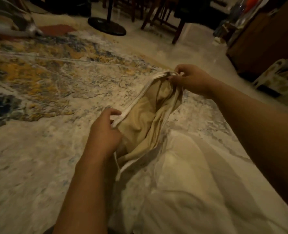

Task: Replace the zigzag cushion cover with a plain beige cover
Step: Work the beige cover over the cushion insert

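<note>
A plain beige cushion cover (140, 119) with a white-edged opening is stretched between my two hands above the rug. My left hand (104, 130) pinches the near left part of its white edge. At the far corner of the opening, my right hand (190, 78) grips the edge. A white cushion insert (190, 183) lies on the rug just below the cover, at the lower right. No zigzag cover is in view.
A patterned rug (47, 78) in yellow, blue and cream covers the floor. A black round stand base (107, 25) and dark wooden chair legs (177, 29) stand at the back. A brown cabinet (266, 39) is at the right.
</note>
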The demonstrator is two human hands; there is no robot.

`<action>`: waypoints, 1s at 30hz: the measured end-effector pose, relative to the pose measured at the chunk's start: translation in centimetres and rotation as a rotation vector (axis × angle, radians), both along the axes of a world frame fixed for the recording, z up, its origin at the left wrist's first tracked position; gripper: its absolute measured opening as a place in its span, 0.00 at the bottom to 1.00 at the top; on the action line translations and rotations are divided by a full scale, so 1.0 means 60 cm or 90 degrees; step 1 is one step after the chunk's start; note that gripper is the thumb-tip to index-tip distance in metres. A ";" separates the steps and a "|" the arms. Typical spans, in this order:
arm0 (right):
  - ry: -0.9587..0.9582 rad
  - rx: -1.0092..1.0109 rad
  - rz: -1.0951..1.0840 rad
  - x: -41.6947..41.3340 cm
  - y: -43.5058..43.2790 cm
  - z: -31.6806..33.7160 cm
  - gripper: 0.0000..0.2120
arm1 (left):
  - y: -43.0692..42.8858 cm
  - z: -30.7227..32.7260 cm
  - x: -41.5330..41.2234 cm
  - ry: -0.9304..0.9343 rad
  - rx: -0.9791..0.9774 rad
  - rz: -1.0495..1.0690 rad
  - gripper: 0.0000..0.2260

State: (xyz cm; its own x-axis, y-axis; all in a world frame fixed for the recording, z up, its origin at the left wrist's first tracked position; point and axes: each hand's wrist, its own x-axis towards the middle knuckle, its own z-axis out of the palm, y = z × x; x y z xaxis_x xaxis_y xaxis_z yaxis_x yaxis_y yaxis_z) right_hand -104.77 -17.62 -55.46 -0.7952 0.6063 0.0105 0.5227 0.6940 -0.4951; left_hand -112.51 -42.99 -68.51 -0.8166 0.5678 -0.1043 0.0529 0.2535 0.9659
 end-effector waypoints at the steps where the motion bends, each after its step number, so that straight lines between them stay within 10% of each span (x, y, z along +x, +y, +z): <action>1: 0.032 0.006 -0.019 0.025 0.005 0.011 0.10 | 0.001 0.001 0.001 0.007 0.024 0.026 0.20; 6: 0.123 -0.002 -0.080 0.174 0.021 0.070 0.07 | 0.004 0.007 0.017 0.044 0.026 0.101 0.15; 15: 0.003 -0.069 -0.153 0.430 0.019 0.119 0.21 | 0.026 0.018 0.084 0.115 -0.329 -0.092 0.06; 21: -0.071 -0.172 -0.069 0.534 0.041 0.082 0.25 | 0.060 0.073 0.149 -0.186 -0.015 -0.038 0.11; 27: -0.051 -0.099 -0.127 0.555 0.130 0.072 0.23 | 0.258 0.170 0.120 -0.150 0.154 0.028 0.05; 30: 0.183 0.017 -0.299 0.552 0.201 0.083 0.18 | 0.383 0.256 0.102 -0.109 0.255 0.048 0.08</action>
